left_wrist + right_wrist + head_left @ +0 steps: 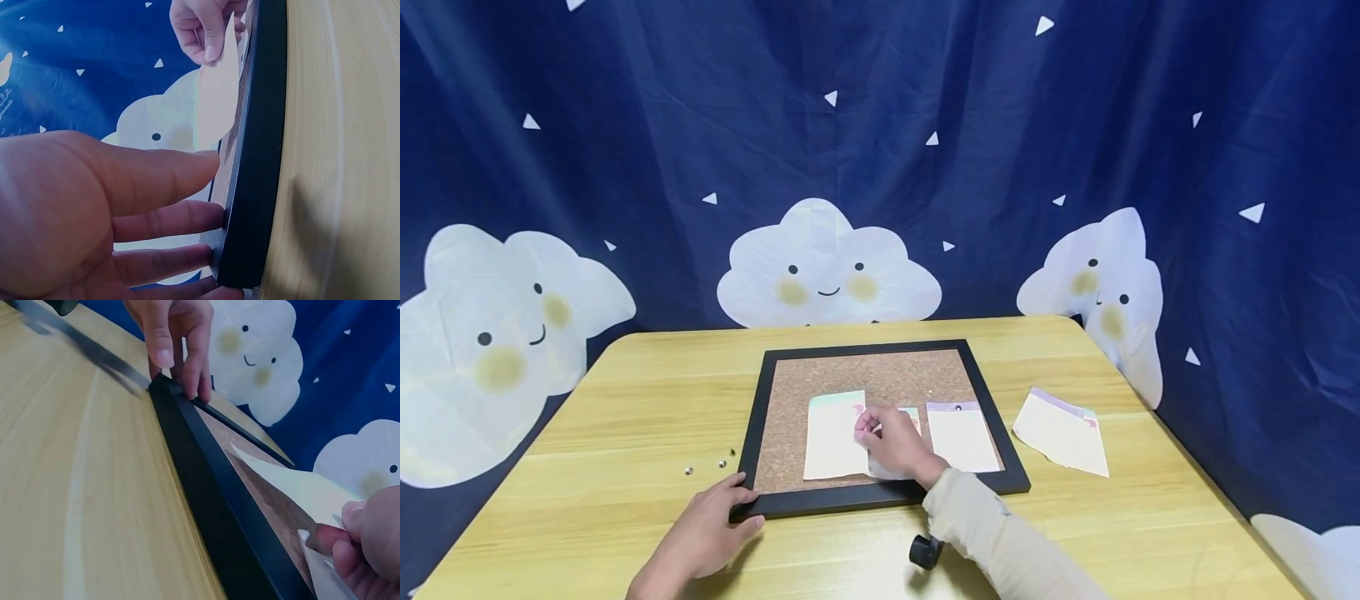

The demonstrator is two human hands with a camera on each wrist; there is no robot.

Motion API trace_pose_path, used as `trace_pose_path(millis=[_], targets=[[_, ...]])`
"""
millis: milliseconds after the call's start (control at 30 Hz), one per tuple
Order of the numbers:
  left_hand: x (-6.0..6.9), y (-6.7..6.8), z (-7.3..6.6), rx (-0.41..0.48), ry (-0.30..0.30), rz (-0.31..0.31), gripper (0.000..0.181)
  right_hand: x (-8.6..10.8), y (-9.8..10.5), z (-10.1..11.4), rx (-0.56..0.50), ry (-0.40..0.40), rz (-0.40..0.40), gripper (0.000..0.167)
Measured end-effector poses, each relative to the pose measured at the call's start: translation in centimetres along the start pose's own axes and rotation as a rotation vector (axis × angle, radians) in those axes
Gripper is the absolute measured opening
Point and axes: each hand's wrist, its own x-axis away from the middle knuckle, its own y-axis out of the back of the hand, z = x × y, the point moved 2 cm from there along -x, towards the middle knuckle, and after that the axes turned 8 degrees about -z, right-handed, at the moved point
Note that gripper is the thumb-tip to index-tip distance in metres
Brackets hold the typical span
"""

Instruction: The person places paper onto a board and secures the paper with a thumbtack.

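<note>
My right hand [895, 437] pinches the right edge of a white sheet with a green top band [833, 446], over a black-framed cork board [827, 500]. In the right wrist view, that sheet [312, 494] lifts off the cork at its near edge, between thumb and fingers of the right hand [375, 544]. Partly hidden beneath this hand is another sheet [912, 414]. My left hand [700, 533] rests on the board's near-left corner; in the left wrist view its extended fingers [172, 219] touch the black frame [256, 156].
A purple-banded sheet [966, 442] lies on the board's right side with a dark pin [958, 408] at its top. Another sheet [1063, 433] lies on the table right of the board. Several small pins [722, 463] are left of it. A black object [925, 552] is below the right forearm.
</note>
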Motion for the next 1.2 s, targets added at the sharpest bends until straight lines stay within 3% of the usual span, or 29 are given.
trace_pose_path(millis=[167, 400, 633, 933, 1200], targets=[[-0.1, 0.0, 0.0, 0.003, -0.009, 0.004, 0.039, 0.0, -0.8, 0.8, -0.010, -0.038, 0.046, 0.013], [-0.2, 0.0, -0.1, 0.013, -0.019, -0.002, 0.038, 0.3, -1.0, 1.1, 0.075, 0.029, 0.084, 0.016], [-0.1, 0.2, -0.1, 0.016, -0.040, -0.019, 0.035, 0.2, -1.3, 1.3, 0.047, 0.066, 0.098, 0.016], [-0.1, -0.1, 0.1, 0.010, 0.008, 0.000, 0.038, 0.2, -2.2, 1.0, 0.052, 0.041, 0.136, 0.012], [-0.1, -0.1, 0.2, 0.000, 0.005, -0.015, 0.039, -0.1, -2.4, 1.1, 0.101, 0.053, 0.196, 0.012]])
